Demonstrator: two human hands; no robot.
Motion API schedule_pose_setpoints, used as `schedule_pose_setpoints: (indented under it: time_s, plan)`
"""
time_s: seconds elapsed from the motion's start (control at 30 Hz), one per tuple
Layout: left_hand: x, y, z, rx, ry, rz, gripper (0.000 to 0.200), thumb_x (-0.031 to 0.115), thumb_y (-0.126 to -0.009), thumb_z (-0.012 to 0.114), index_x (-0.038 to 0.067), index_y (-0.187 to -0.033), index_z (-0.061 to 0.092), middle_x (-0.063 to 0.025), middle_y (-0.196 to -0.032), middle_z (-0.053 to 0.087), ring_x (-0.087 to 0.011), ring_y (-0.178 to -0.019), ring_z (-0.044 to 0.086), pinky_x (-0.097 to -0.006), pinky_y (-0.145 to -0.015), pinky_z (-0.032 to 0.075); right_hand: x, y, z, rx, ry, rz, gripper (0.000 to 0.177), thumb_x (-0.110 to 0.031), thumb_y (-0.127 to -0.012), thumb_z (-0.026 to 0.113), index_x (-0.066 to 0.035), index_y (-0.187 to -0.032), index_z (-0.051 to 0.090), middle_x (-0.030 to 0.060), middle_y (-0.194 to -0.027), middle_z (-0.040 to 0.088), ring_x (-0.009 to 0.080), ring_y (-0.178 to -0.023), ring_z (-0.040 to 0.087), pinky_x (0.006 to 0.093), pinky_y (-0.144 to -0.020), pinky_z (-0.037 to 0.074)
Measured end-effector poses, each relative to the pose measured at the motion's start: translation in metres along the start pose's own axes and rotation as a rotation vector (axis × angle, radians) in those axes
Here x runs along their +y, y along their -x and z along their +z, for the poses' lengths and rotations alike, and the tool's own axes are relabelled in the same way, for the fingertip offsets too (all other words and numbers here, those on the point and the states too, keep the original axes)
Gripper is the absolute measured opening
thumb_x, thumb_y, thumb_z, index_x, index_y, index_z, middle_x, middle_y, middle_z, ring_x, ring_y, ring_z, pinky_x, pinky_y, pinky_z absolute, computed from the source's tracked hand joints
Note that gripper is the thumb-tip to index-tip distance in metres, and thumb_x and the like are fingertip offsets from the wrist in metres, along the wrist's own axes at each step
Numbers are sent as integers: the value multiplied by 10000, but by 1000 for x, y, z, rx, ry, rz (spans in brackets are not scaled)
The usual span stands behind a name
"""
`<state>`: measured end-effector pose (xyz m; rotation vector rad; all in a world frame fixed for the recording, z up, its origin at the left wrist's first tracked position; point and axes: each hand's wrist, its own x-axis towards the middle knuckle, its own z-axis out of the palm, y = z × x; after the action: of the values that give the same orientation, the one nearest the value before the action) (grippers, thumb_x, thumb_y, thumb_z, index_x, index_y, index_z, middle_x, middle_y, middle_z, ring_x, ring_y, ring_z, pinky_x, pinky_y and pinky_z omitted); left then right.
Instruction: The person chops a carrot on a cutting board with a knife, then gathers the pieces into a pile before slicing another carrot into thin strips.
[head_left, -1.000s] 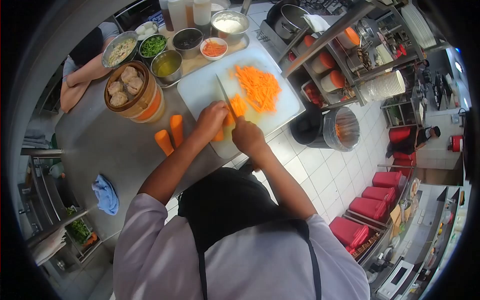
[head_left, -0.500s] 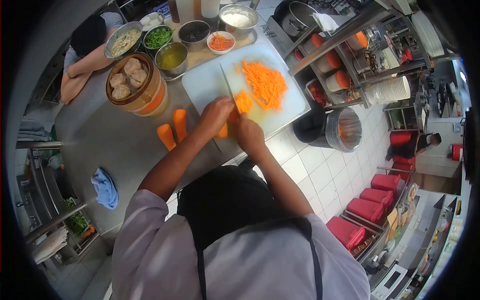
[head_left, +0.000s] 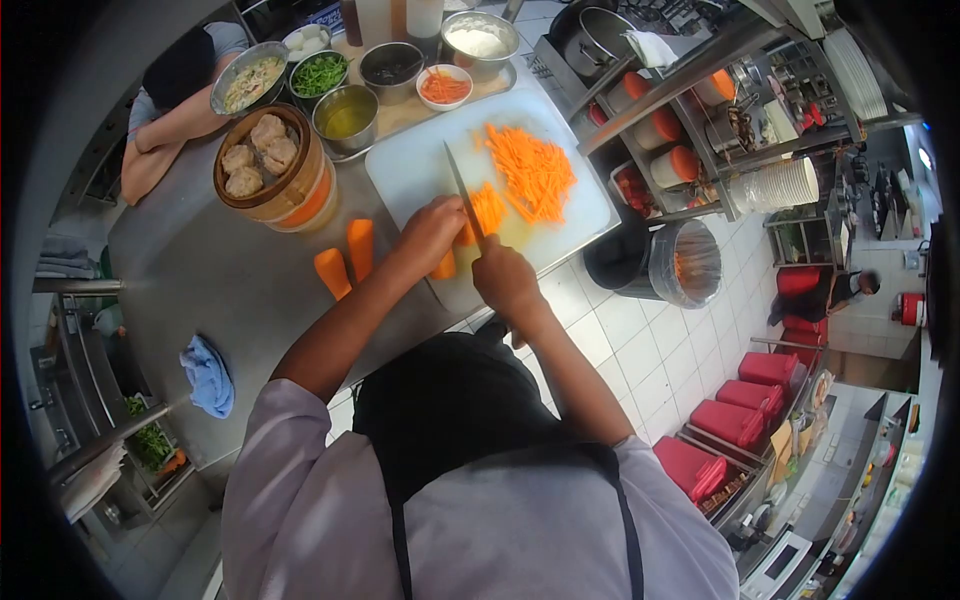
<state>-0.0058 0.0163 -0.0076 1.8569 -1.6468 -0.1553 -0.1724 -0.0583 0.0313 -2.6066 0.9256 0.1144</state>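
My right hand (head_left: 506,282) is closed round the handle of a knife (head_left: 461,184), whose long blade points away from me over the white cutting board (head_left: 400,160). Fingers curled, my left hand (head_left: 434,230) presses on a carrot (head_left: 464,236) just left of the blade; the hand partly hides it. Another orange carrot piece (head_left: 444,267) lies close below that hand. Fresh carrot strips (head_left: 487,206) rest against the right side of the blade. Farther right on the board is a larger heap of carrot strips (head_left: 532,174).
Two peeled carrots (head_left: 360,248) lie on the steel table beside a bamboo steamer (head_left: 275,175) of dumplings. Behind the board stand bowls of chopped greens (head_left: 320,74), yellow liquid (head_left: 345,116) and carrot strips (head_left: 444,88). A lined bin (head_left: 687,262) is at right; a person's forearm (head_left: 185,125) rests at far left.
My right hand has drawn the knife back toward me, and the blade tip sits lower on the board. My left hand stays in nearly the same place on the carrot.
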Motion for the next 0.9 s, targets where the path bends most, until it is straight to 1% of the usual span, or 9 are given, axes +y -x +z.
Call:
schedule_pose_setpoints:
  time_s: [0.07, 0.2, 0.3, 0.37, 0.57, 0.6, 0.7, 0.77, 0.9]
  plan:
    - [4, -1, -3, -21, 6, -10, 138, -25, -780, 633, -1, -885, 718, -136, -962, 656, -337, -1003, 664, -427, -847, 564, 0, -13, 15, 37, -37, -8, 138, -98, -949, 552, 28, -1005, 555, 248, -770, 718, 400, -735, 748, 483, -658, 608]
    - [5, 0, -4, -7, 23, -18, 145, -21, -788, 628, 2, -902, 716, -137, -959, 652, -333, -1008, 662, -429, -852, 565, 8, -20, 16, 70, -71, -74, 155, -114, -952, 554, 28, -1013, 559, 253, -777, 719, 412, -745, 746, 506, -677, 607]
    - [4, -2, -4, 12, 16, -12, 136, -9, -808, 612, 11, -902, 708, -138, -967, 644, -336, -1020, 653, -433, -854, 560, 0, 0, -3, -32, -23, -5, 156, -119, -954, 557, 25, -1014, 564, 256, -780, 718, 418, -755, 746, 508, -689, 608]
    - [1, 0, -2, -32, 49, -21, 131, 12, -842, 583, 22, -906, 697, -136, -981, 632, -343, -1032, 637, -441, -860, 552, 1, -10, 16, 8, -42, 18, 160, -120, -951, 561, 26, -1016, 565, 260, -787, 720, 414, -767, 750, 503, -696, 610]
    - [4, 0, -5, 84, -24, 48, 111, -26, -784, 637, 9, -858, 712, -123, -921, 645, -333, -966, 663, -440, -813, 561, 8, -4, 12, -3, -57, -20, 184, -132, -955, 569, 24, -1052, 564, 257, -811, 720, 420, -778, 739, 511, -709, 602]
    - [5, -1, -8, 37, -24, 13, 107, -22, -801, 625, 11, -865, 704, -127, -942, 641, -338, -984, 657, -443, -826, 560, 7, 2, 12, -25, -60, -16, 192, -139, -959, 567, 20, -1065, 561, 255, -813, 715, 425, -773, 730, 519, -709, 594]
    - [11, -1, -12, -75, -27, -44, 101, -22, -833, 600, 12, -875, 685, -139, -987, 634, -350, -1017, 649, -452, -854, 557, -9, -11, 14, 12, -47, 74, 185, -145, -952, 592, 25, -1024, 595, 250, -822, 735, 394, -802, 764, 465, -724, 623]
    - [5, 0, -7, -84, -63, -36, 100, -37, -828, 602, 7, -869, 681, -145, -991, 634, -354, -1012, 653, -457, -853, 558, -8, -7, 3, -14, -38, 22, 175, -141, -955, 581, 25, -1008, 600, 260, -855, 736, 372, -802, 769, 458, -704, 626]
    - [3, -3, 0, 22, -55, -23, 30, -24, -781, 656, 5, -778, 650, -144, -875, 614, -363, -903, 659, -464, -770, 551, -5, -2, 5, -24, -53, 56, 173, -133, -959, 568, 26, -1010, 610, 248, -880, 742, 363, -800, 769, 457, -699, 623]
